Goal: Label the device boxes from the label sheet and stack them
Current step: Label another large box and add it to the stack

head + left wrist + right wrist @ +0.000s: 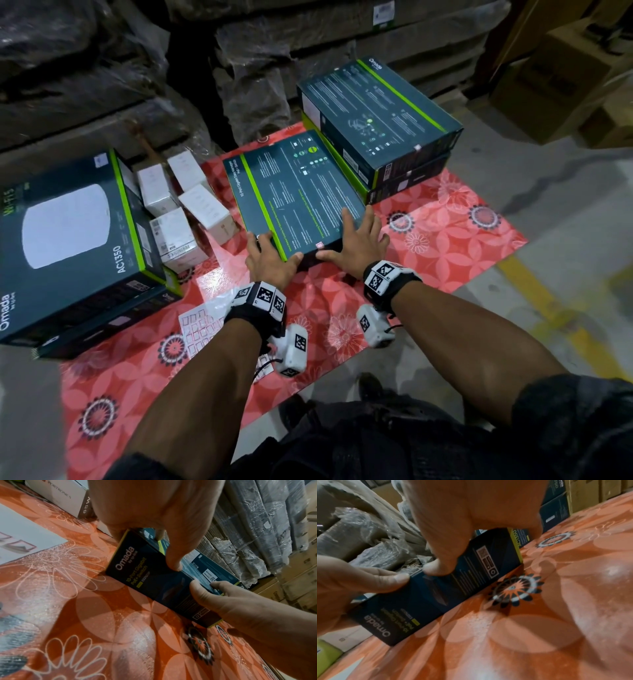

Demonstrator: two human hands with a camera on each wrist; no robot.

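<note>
A flat dark teal switch box (294, 195) with a green stripe lies on the red floral mat (445, 240) in the centre. A small pink label (319, 244) sits at its near edge. My left hand (270, 255) grips the near left corner, thumb on the front face (145, 574). My right hand (356, 240) holds the near right part, fingers spread on top and thumb along the front face (436, 595). The white label sheet (202, 325) lies on the mat under my left wrist.
Two stacked teal boxes (376, 120) stand right behind the held box. A stack of large AC1350 boxes (68, 240) sits at the left, with several small white boxes (185, 212) beside it. Wrapped pallets (102, 68) wall off the back. Bare concrete floor (565, 240) lies to the right.
</note>
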